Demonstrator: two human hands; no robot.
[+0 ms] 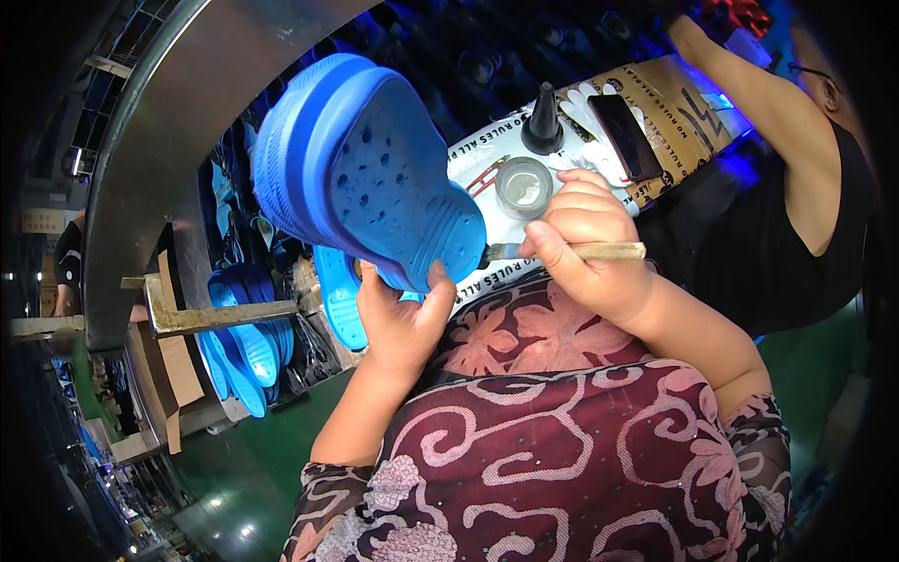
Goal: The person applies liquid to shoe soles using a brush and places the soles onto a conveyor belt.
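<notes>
My left hand (403, 314) grips the near end of a blue foam shoe sole (393, 178), thumb on its face and fingers beneath. The sole is tilted up, its dimpled, ridged face showing; thick layered walls run along its left side. My right hand (595, 244) is closed around a brush (609, 250) with a wooden handle. The brush's dark tip is at the sole's near right edge; I cannot tell whether it touches. Just beyond my right fingers, a small round jar (524, 187) with whitish contents stands on a white printed sheet.
Behind the jar stand a black cone-nozzled bottle (542, 120), white gloves (595, 122) and a phone (625, 138) on brown cardboard. More blue soles (248, 347) lie at the left, beside a wooden bar (225, 317) and a curved metal rail (154, 122). A co-worker (787, 206) is close at the right.
</notes>
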